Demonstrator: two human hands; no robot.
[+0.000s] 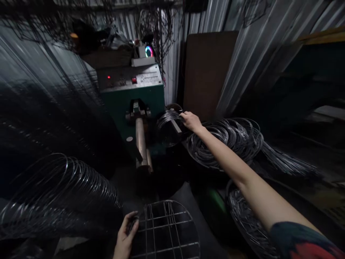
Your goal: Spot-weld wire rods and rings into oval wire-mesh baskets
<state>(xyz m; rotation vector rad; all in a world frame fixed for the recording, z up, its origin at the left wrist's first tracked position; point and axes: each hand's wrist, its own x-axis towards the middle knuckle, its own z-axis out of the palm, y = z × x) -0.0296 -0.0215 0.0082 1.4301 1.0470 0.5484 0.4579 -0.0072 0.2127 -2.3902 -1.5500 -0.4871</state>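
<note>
A round wire grill rack (169, 227) with crossing bars is at the bottom middle, low in front of me. My left hand (126, 233) is closed on its left rim, thumb and fingers curled around the edge. My right arm reaches forward and my right hand (191, 121) pinches the edge of a bundle of wire rings (169, 117) hanging beside the green machine. How many rings lie between its fingers is too small to tell. A flat metal bar (176, 126) shows just left of that hand.
The green machine (134, 94) carries a metal arm (140, 138) and a lit red light. Wire hoops (86, 180) stand at left. At right lie a heap of wire rings (229, 140), straight wires (288, 160) and a tub of short pieces (248, 219). A brown board (207, 75) leans behind.
</note>
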